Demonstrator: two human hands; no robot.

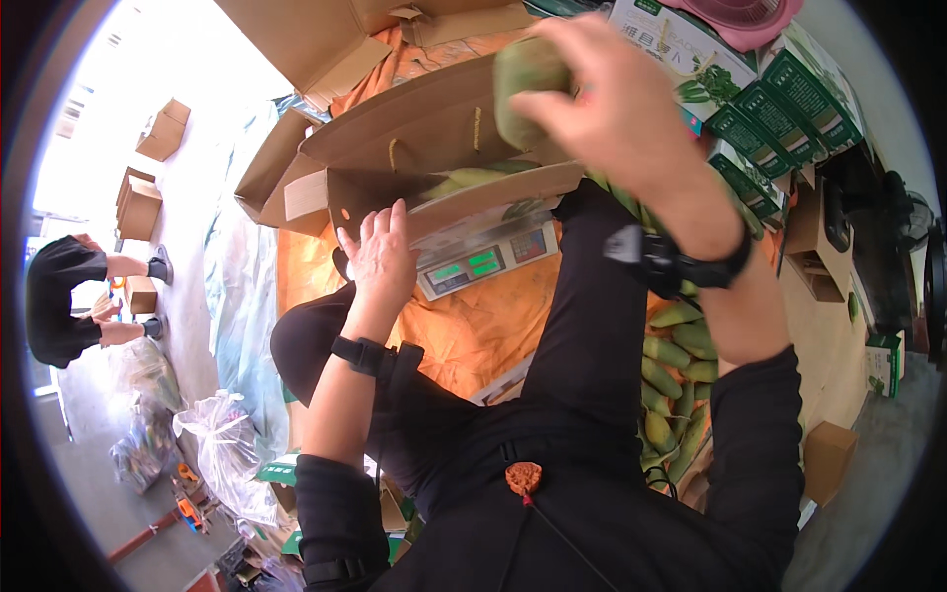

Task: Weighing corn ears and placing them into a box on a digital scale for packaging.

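Note:
My right hand point(614, 96) grips a green radish point(529, 92), blurred, above the right end of an open cardboard carton point(444, 103). Against the carton's near left side rests my left hand point(385, 248), fingers spread, with nothing in it. Several pale green radishes point(466, 180) lie inside the carton, partly hidden by its near wall. The carton sits over a digital scale point(484, 263) with lit green displays; its platform is mostly covered. Beside my right leg lies a pile of green radishes point(669, 370).
An orange sheet point(473, 333) covers the floor under the scale. Printed green-and-white boxes point(784, 111) are stacked at the right, a pink plastic basket point(740, 18) above them. At far left a person point(66, 296) is near small cartons point(139, 207). Filled plastic bags point(226, 436) lie lower left.

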